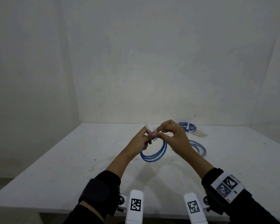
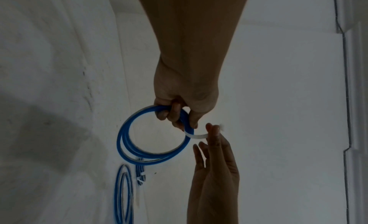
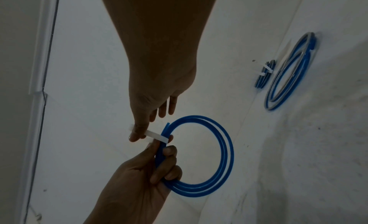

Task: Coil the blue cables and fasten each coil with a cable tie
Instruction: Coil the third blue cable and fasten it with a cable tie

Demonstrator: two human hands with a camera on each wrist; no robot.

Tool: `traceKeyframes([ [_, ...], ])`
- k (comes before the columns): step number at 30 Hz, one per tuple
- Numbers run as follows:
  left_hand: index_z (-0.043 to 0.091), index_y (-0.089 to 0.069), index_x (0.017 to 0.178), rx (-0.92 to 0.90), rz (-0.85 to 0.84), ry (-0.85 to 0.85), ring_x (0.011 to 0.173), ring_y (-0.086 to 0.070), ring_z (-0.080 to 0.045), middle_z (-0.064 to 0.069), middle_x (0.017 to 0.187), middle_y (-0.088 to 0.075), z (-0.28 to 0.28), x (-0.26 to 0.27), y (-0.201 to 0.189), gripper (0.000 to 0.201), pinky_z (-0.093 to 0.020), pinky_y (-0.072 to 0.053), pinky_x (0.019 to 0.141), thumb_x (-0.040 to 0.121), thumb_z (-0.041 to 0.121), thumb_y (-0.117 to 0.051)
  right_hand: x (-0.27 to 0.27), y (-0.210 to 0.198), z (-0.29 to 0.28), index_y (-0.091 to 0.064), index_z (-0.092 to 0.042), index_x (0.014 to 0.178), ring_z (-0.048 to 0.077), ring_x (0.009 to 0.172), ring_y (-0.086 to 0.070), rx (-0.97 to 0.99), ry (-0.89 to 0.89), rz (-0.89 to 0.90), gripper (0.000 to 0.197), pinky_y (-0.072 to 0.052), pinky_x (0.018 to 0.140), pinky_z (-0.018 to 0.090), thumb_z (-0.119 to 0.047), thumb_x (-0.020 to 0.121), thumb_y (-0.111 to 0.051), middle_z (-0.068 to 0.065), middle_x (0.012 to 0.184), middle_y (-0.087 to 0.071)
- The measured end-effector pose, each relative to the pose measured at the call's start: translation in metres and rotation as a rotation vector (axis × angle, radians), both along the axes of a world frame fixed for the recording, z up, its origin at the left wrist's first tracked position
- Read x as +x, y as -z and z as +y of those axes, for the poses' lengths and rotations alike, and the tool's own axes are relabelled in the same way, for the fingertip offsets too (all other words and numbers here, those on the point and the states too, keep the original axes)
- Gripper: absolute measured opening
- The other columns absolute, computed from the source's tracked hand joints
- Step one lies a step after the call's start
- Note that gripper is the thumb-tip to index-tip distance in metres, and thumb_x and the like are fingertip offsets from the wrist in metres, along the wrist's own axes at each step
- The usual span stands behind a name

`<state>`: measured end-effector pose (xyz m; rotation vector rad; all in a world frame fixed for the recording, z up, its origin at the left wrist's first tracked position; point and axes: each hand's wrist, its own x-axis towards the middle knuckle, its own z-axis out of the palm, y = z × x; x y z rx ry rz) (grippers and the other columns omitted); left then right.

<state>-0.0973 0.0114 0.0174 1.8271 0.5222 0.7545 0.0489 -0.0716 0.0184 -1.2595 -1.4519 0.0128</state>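
- Blue cable coil (image 1: 153, 152) hangs in the air above the white table (image 1: 55, 167), held up in front of the person, its loops dropping toward the tabletop without clearly touching it.
- Left hand (image 1: 140, 141) grips the top of the coil, fingers curled round the bundled strands; the left wrist view shows the same hand (image 2: 179, 104) wrapped over the loops (image 2: 139, 142).
- A white cable tie (image 2: 197, 136) is looped round the strands just beside the left fingers (image 3: 167, 150), and its free end runs out sideways.
- Right hand (image 1: 173, 135) pinches that free end between thumb and fingertip, the other fingers spread loosely; in the right wrist view the pinch (image 3: 139, 131) sits just beside the coil (image 3: 223, 156), with the tie (image 3: 156, 136) stretched between.
- Two more blue coils lie on the table off to the right: a tied one (image 1: 187, 126) far back near the wall, with white ties round it, and a looser coil (image 1: 199, 148) nearer, partly hidden behind the right forearm.
- A pale brownish stain (image 1: 200, 135) marks the table between those two coils.
- Both wrists wear black straps with marker tags (image 1: 225, 186).
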Motion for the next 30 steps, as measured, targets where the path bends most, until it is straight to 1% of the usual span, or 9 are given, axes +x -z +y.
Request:
traceKeyframes([
  [3, 0.02, -0.053, 0.118, 0.009, -0.01, -0.006, 0.048, -0.025, -0.008, 0.0, 0.066, -0.047, -0.005, 0.003, -0.003, 0.023, -0.017, -0.024, 0.045, 0.099, 0.03, -0.044, -0.003, 0.0, 0.001, -0.072, -0.015, 0.083, 0.008, 0.084, -0.066, 0.013, -0.04, 0.105, 0.01, -0.051, 0.076, 0.016, -0.022, 0.078, -0.078, -0.002, 0.086, -0.067],
  [5, 0.01, -0.053, 0.118, 0.003, -0.027, -0.039, 0.049, -0.022, -0.01, -0.002, 0.067, -0.049, -0.007, 0.004, -0.004, 0.031, -0.019, -0.023, 0.046, 0.098, 0.032, -0.045, -0.003, 0.0, 0.001, -0.069, -0.008, 0.083, 0.008, 0.083, -0.068, -0.015, -0.08, 0.169, 0.011, -0.053, 0.075, 0.017, -0.018, 0.081, -0.076, 0.001, 0.083, -0.07],
  [7, -0.001, -0.051, 0.117, -0.005, -0.04, -0.078, 0.05, -0.022, -0.011, -0.003, 0.07, -0.052, -0.007, 0.006, -0.003, 0.037, -0.02, -0.023, 0.046, 0.098, 0.031, -0.047, -0.003, 0.0, 0.001, -0.066, -0.007, 0.082, 0.004, 0.076, -0.066, -0.026, -0.082, 0.175, 0.012, -0.05, 0.069, 0.014, -0.016, 0.083, -0.074, -0.001, 0.077, -0.069],
  [10, -0.004, -0.052, 0.113, -0.009, -0.044, -0.116, 0.051, -0.027, -0.01, 0.001, 0.069, -0.051, -0.01, 0.007, -0.001, 0.031, -0.017, -0.025, 0.046, 0.099, 0.023, -0.046, -0.001, 0.001, 0.002, -0.065, -0.009, 0.081, 0.002, 0.07, -0.063, -0.032, -0.069, 0.184, 0.014, -0.048, 0.066, 0.013, -0.02, 0.083, -0.074, -0.007, 0.073, -0.067],
  [13, -0.001, -0.055, 0.108, 0.01, -0.049, -0.14, 0.053, -0.033, -0.009, 0.001, 0.071, -0.048, -0.012, 0.01, 0.001, 0.026, -0.015, -0.029, 0.048, 0.099, 0.021, -0.046, 0.0, 0.004, 0.004, -0.064, -0.012, 0.083, 0.004, 0.072, -0.066, -0.04, -0.062, 0.199, 0.012, -0.051, 0.069, 0.017, -0.021, 0.084, -0.073, -0.01, 0.073, -0.068],
  [18, 0.01, -0.06, 0.096, 0.029, -0.092, -0.187, 0.057, -0.042, -0.007, 0.004, 0.077, -0.056, -0.015, 0.014, 0.006, 0.02, -0.012, -0.033, 0.051, 0.098, 0.025, -0.048, 0.0, 0.004, 0.004, -0.063, -0.012, 0.086, 0.018, 0.08, -0.071, -0.023, -0.057, 0.247, 0.011, -0.058, 0.077, 0.032, -0.021, 0.086, -0.071, 0.001, 0.08, -0.07],
  [24, 0.019, -0.067, 0.115, 0.026, -0.168, -0.227, 0.061, -0.046, -0.005, -0.005, 0.105, -0.069, -0.018, 0.017, 0.01, 0.027, -0.008, -0.035, 0.05, 0.098, 0.029, -0.048, -0.001, 0.003, 0.003, -0.069, -0.015, 0.087, 0.014, 0.079, -0.071, 0.015, -0.02, 0.296, 0.007, -0.058, 0.074, 0.028, -0.021, 0.085, -0.071, 0.001, 0.084, -0.073],
  [28, 0.032, -0.059, 0.126, 0.024, -0.224, -0.216, 0.054, -0.045, -0.004, 0.001, 0.09, -0.066, -0.025, 0.015, 0.01, 0.031, -0.011, -0.034, 0.048, 0.098, 0.022, -0.048, 0.001, 0.003, 0.002, -0.075, -0.02, 0.088, 0.018, 0.081, -0.072, 0.008, -0.007, 0.331, 0.007, -0.06, 0.08, 0.039, -0.022, 0.083, -0.074, -0.002, 0.084, -0.076],
  [30, 0.035, -0.055, 0.129, 0.04, -0.239, -0.21, 0.053, -0.048, -0.002, 0.0, 0.089, -0.065, -0.028, 0.014, 0.009, 0.037, -0.012, -0.034, 0.047, 0.099, 0.017, -0.047, 0.0, 0.001, 0.0, -0.074, -0.024, 0.089, 0.016, 0.079, -0.073, 0.02, -0.017, 0.358, 0.009, -0.061, 0.078, 0.034, -0.021, 0.08, -0.075, -0.004, 0.081, -0.076],
])
